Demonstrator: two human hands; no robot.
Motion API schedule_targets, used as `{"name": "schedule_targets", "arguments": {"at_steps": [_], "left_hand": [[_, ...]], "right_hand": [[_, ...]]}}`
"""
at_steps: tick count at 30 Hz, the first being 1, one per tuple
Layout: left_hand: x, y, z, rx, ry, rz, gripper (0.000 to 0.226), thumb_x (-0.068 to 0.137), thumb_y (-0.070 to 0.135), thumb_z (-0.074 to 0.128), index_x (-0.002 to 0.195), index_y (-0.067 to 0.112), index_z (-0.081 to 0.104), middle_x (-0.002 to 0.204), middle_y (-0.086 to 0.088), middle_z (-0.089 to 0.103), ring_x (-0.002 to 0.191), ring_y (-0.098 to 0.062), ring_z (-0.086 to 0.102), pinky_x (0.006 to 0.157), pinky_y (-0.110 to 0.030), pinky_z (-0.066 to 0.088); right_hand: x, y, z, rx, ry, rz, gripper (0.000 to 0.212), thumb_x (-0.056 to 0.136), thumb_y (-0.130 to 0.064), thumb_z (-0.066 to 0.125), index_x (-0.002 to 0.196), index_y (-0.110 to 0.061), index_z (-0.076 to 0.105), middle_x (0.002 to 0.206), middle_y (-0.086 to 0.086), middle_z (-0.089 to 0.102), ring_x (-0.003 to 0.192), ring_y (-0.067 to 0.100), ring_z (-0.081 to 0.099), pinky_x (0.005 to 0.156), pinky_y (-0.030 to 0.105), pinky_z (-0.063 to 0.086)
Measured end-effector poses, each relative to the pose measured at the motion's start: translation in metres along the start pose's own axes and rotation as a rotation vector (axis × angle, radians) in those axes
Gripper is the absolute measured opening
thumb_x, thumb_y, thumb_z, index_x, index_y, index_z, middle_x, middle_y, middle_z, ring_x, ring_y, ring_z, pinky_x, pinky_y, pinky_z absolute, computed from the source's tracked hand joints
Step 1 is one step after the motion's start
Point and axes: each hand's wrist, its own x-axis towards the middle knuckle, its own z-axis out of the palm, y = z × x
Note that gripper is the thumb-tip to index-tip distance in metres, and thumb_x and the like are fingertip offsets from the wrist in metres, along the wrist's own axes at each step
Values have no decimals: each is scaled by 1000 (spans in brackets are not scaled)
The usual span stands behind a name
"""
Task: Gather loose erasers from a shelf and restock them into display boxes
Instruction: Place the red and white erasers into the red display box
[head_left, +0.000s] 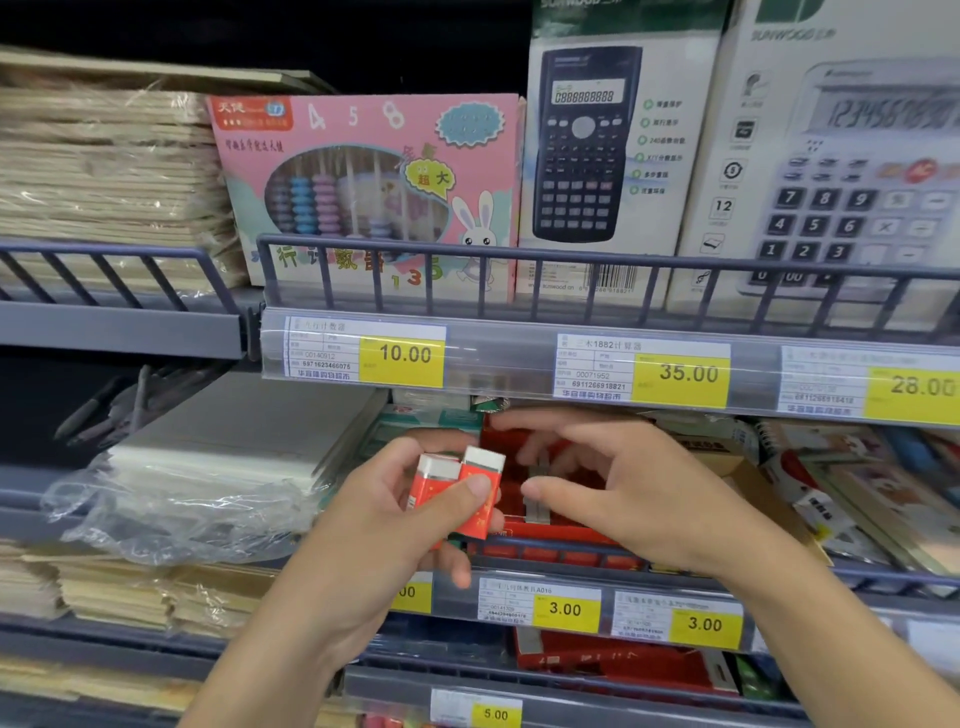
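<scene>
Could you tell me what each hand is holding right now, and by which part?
The left hand grips two red-sleeved erasers by their sleeves, thumb across the front. The right hand holds nothing, fingers over the red display box.

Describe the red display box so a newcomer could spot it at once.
Find the yellow 35.00 price tag on the grey shelf rail. Directly beneath it sits the red cardboard display box, open-topped, with the right hand reaching in. Its neighbours are plastic-wrapped white paper and picture-covered notebooks, not plain red.
</scene>
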Motion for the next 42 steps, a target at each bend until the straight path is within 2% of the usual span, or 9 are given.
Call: {"name": "schedule_targets", "arguments": {"at_steps": [3,7,14,17,20,24,28,34,42], "left_hand": [[0,-1,2,-9,-20,3,31,75,28,87,103,22,74,99,-17,78,90,-29,78,46,-26,52],[-1,-4,1,-16,-26,4,46,76,29,86,113,10,66,96,-21,78,86,-31,78,46,-27,53],[-1,-6,-11,32,104,8,24,76,44,80,92,28,72,87,-7,76,68,-21,70,38,-26,44],[1,-7,-18,59,171,-2,17,81,45,75,87,30,70,72,-4,60,55,-15,47,35,-22,29],[1,-7,-22,20,190,-22,11,92,34,72,84,28,69,67,-3,50,52,-13,39,36,-21,25],[4,-7,-22,-52,204,-45,12,97,20,67,85,22,65,73,0,57,54,-12,48,35,-22,26],[3,-5,-20,-158,163,-74,25,81,21,62,104,13,58,78,-5,61,57,-15,53,37,-26,32],[-3,-7,-23,-86,98,-87,7,102,18,61,101,11,61,88,-13,69,66,-22,60,42,-30,44],[-6,-5,-17,-4,57,-38,55,74,36,79,117,7,60,99,-16,77,77,-21,72,45,-27,49]], "right_hand": [[2,-10,2,96,-66,-84,47,93,-20,70,130,-46,61,123,-22,65,87,22,66,82,44,56],[3,-10,8,156,-76,-114,39,91,-7,72,124,-27,70,113,-15,69,79,4,61,73,23,50],[-1,-3,-1,69,55,-45,17,87,-42,75,98,-54,71,87,-21,73,77,-3,66,72,17,49],[3,4,-5,-38,110,97,24,87,-57,66,68,-70,60,39,-16,46,36,1,44,43,8,33],[7,18,-6,-70,117,179,16,82,-60,68,97,-60,65,58,-26,58,45,6,49,47,16,38],[12,22,2,-126,69,163,23,79,-53,76,99,-49,68,88,-38,60,78,-13,56,62,5,39],[25,26,14,-87,47,161,18,78,-43,81,92,-39,71,81,-14,62,73,-4,57,63,12,44],[35,32,21,-167,-31,187,16,75,-40,83,85,-37,72,81,-16,61,72,-3,58,65,14,45],[42,33,25,-237,-101,202,18,76,-39,83,92,-36,74,91,-15,58,84,6,60,80,26,51]]}}
